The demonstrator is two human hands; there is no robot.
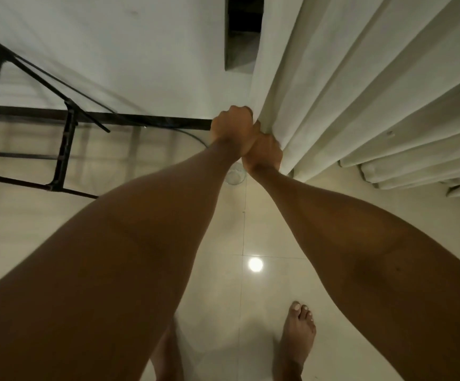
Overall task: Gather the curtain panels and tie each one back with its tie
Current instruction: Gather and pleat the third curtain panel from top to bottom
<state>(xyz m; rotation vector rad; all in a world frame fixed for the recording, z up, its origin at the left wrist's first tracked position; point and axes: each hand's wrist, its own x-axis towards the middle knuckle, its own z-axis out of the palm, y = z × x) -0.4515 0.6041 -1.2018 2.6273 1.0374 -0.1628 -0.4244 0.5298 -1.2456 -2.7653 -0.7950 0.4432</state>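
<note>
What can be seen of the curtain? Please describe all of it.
The curtain is off-white and looks like thick, matte cloth. It hangs in deep lengthwise folds at the right of the view, and its hem ends near the tiled floor. The left hand and, just below it, the right hand both hold its left edge, bunching the cloth there. No tie shows.

Glossy tiled floor (251,229) bears a bare foot (297,334).
</note>
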